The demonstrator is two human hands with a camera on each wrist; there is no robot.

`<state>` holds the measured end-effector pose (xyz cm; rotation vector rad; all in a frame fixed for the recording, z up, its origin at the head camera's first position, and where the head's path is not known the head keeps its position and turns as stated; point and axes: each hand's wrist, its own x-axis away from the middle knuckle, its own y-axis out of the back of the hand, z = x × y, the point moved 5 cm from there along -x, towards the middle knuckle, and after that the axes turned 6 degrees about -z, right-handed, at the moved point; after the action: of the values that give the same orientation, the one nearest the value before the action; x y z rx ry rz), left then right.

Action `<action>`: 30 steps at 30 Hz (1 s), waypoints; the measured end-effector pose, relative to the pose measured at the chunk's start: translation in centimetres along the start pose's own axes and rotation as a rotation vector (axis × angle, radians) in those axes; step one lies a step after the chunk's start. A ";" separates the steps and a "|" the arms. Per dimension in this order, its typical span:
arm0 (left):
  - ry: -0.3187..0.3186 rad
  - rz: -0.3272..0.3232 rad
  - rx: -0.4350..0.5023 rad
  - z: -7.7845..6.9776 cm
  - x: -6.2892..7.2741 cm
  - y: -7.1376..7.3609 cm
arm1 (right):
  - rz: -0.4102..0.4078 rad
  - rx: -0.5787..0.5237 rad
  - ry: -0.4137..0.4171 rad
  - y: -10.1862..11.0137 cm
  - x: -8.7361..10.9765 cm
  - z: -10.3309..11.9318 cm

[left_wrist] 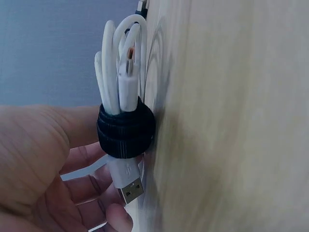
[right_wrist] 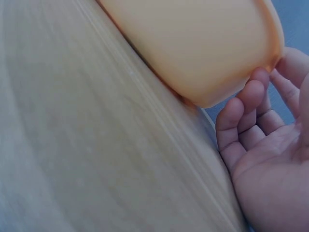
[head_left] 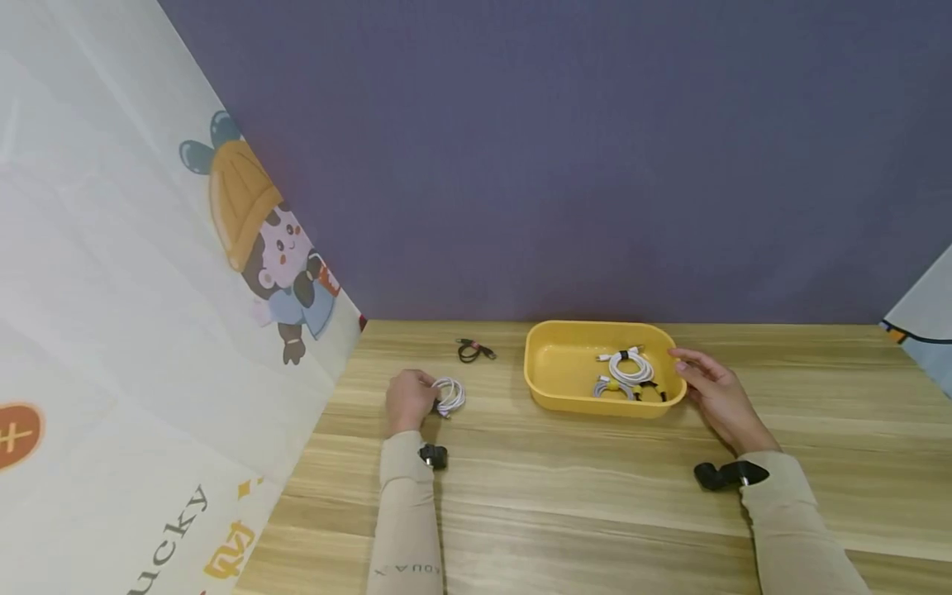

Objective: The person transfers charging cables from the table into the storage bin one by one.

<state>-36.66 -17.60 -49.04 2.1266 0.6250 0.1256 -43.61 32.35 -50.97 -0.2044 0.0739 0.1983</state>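
My left hand pinches a coiled white USB cable just over the table. In the left wrist view, a black strap binds the coil, and a metal USB plug sticks out below it. Thumb and fingers lie about the strap. On the other side, my right hand holds the right end of a yellow plastic bin by its rim. Fingertips touch the outer wall in the right wrist view. Inside the bin lie a white cable, a grey cable and a black cable with yellow.
A small black cable with a red tie lies behind my left hand, left of the bin. The wooden table ends at a dark wall panel. A white printed sheet borders the left side.
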 end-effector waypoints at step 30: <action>0.044 -0.022 0.123 -2.5 0.2 -0.5 | 0.010 -0.019 -0.005 1.8 -2.7 -0.9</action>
<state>-37.46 -15.40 -47.97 2.2398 0.6971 0.1250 -46.63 33.42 -51.99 -0.2223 0.0677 0.2096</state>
